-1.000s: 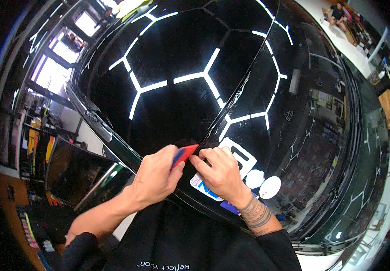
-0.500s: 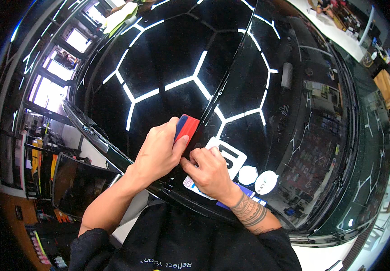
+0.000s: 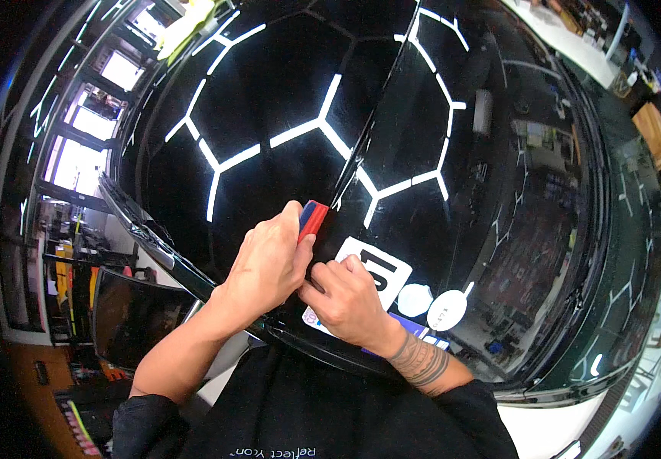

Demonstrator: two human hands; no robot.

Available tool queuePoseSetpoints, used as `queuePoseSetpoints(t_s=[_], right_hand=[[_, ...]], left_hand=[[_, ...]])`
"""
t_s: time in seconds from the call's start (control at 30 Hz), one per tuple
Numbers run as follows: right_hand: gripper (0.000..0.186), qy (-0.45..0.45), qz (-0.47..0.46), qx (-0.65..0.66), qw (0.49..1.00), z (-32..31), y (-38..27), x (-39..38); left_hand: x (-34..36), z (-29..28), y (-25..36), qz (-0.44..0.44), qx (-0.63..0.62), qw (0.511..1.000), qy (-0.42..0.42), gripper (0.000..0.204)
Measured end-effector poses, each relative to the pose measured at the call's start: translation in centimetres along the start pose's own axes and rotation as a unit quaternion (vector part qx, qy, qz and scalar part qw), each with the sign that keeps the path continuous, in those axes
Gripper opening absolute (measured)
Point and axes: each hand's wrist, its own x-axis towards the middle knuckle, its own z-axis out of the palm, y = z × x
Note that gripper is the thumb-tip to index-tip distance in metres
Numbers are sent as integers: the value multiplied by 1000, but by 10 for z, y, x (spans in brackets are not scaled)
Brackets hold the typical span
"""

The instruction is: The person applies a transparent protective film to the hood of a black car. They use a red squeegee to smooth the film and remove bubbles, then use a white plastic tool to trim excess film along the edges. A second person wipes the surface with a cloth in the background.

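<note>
My left hand (image 3: pixel 265 260) is closed around a red and dark blue squeegee (image 3: pixel 314 219). The squeegee is at the near end of a dark seam (image 3: pixel 376 115) that runs across the glossy black car surface (image 3: pixel 284 180). Close beside it, my right hand (image 3: pixel 343 294) has its fingers curled and pressed together. What they pinch, if anything, is hidden. Under and beyond the right hand lies a white rectangular sticker (image 3: pixel 386 264) with dark printing. Two round white stickers (image 3: pixel 415 299) are to its right, and a purple sticker (image 3: pixel 411 327) shows near my wrist.
White hexagonal light reflections (image 3: pixel 292 134) cover the black surface. At the left, a dark panel edge (image 3: pixel 158 249) curves toward me. Beyond it stand a dark screen-like panel (image 3: pixel 128 314) and shelving. A yellow-green item (image 3: pixel 185 30) is at the far left, a wooden box (image 3: pixel 652 136) at the right.
The squeegee has turned more edge-on in my left hand and meets the seam's near end. My right hand has shifted slightly left and down in the picture, staying curled. The whole view has shifted a little.
</note>
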Motion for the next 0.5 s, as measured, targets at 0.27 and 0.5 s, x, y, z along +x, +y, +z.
queuePoseSetpoints(t_s=[0.27, 0.5], right_hand=[[20, -5, -2, -17, 1000, 0, 0, -2], [19, 13, -5, 0, 1000, -1, 0, -1]], left_hand=[[-8, -8, -7, 46, -58, 988, 136, 20], [28, -15, 1, 81, 13, 993, 82, 24]])
